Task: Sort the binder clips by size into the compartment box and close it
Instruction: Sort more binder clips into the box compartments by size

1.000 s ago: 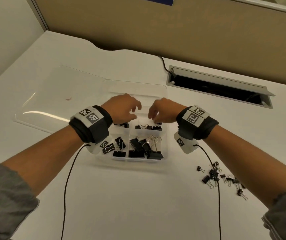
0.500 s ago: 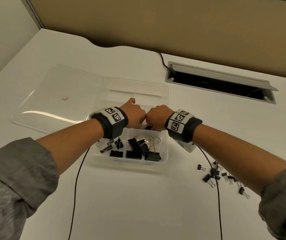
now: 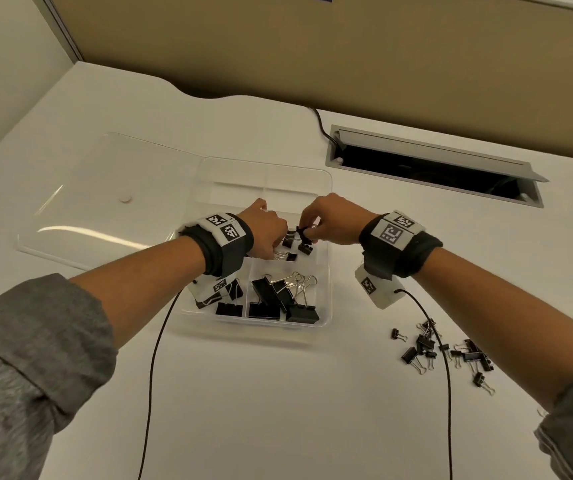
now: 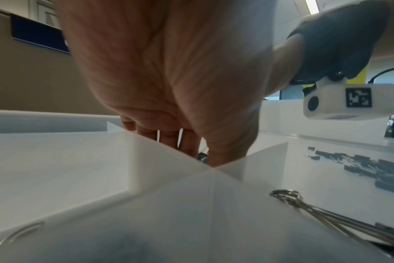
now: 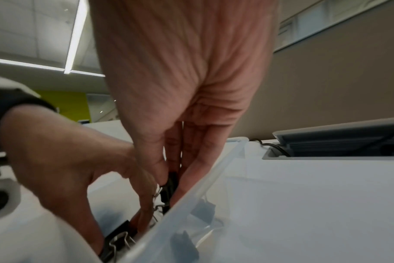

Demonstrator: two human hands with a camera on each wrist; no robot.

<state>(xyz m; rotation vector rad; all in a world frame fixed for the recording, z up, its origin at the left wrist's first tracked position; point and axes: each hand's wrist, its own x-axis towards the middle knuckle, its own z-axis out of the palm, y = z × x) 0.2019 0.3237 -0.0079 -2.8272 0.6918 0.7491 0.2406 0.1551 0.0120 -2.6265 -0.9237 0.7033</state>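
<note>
Now, step: sorting was under way, with both hands inside the box, over its middle right compartment.
Right hand: the right hand pinched a small black clip between thumb and fingertips, holding it just above the others in that compartment; the right wrist view showed the same clip nipped between the fingers.
Left hand: the left hand was curled with its fingertips down among the clips beside the right hand; whether it gripped one I could not tell, as the divider hid the fingertips in the left wrist view.
Box: it stood on the desk with its lid swung flat to the left. Large clips filled the near right compartment, more lay in the near left one, and the far compartments looked bare.
Pile: small loose clips lay on the desk right of the box, well apart from it.
Progress: roughly the middle, by my reckoning, since the pile was unsorted and the lid not shut.
Next move: probably freeing the pinched clip from its neighbours or dropping it in place, then reaching for the pile; tangled wire handles could drag a second clip along.
Change: half a second before, the two hands were closed up knuckle to knuckle over that compartment; by this moment they had parted a little and the right had lifted, so the pinched clip showed.
</note>
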